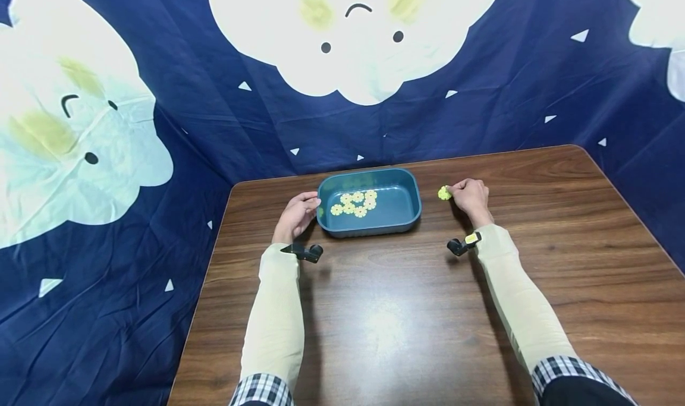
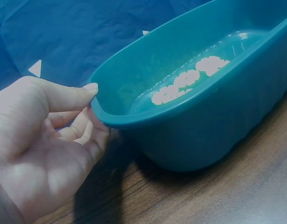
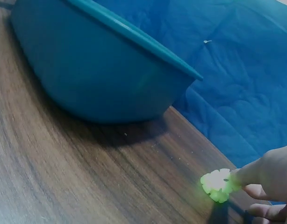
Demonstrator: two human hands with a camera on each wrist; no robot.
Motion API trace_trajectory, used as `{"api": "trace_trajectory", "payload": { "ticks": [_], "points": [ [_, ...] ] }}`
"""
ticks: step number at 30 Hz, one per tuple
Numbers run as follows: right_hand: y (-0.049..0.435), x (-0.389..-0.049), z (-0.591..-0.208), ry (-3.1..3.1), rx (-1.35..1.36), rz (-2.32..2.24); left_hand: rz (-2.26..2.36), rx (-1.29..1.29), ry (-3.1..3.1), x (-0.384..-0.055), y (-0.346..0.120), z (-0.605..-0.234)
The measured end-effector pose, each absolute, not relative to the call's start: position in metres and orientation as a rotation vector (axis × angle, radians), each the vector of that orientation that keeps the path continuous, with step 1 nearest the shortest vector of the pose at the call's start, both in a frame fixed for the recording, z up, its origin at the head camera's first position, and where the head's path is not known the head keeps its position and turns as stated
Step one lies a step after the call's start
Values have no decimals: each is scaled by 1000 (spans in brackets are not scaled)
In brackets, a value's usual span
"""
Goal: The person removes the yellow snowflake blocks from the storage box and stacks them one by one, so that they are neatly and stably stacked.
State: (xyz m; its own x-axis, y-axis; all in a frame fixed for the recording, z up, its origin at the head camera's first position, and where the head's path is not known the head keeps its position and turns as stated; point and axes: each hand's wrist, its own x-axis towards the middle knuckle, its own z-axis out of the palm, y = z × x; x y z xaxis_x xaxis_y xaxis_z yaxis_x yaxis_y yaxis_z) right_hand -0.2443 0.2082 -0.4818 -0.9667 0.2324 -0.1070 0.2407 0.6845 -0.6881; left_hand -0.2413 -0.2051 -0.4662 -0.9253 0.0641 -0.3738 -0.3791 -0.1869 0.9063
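Note:
A teal oblong plastic basin (image 1: 396, 203) stands on the table with several pale yellow flower-shaped pieces (image 1: 348, 208) lying on its floor. At the basin's left end, my left hand (image 1: 295, 217) pinches the rim; the left wrist view shows the thumb (image 2: 91, 88) on the rim's edge and the other fingers below it, outside the wall. To the right of the basin, my right hand (image 1: 472, 198) pinches a yellow-green flower-shaped piece (image 3: 213, 183) between thumb and fingers. That piece is close to the tabletop; whether it touches the wood I cannot tell.
Brown wood-grain table (image 1: 385, 287) lies under both forearms. A dark blue cloth (image 1: 332, 126) with white clouds and triangles hangs behind the table and along its sides. Small black cameras (image 1: 309, 252) are strapped to both wrists.

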Motion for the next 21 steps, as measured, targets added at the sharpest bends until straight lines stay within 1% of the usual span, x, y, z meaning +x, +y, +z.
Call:
{"api": "trace_trajectory", "payload": {
  "ticks": [21],
  "points": [
    [208, -243, -490, 2902, 409, -1126, 2207, -365, 1792, -240, -204, -466]
  ]
}}
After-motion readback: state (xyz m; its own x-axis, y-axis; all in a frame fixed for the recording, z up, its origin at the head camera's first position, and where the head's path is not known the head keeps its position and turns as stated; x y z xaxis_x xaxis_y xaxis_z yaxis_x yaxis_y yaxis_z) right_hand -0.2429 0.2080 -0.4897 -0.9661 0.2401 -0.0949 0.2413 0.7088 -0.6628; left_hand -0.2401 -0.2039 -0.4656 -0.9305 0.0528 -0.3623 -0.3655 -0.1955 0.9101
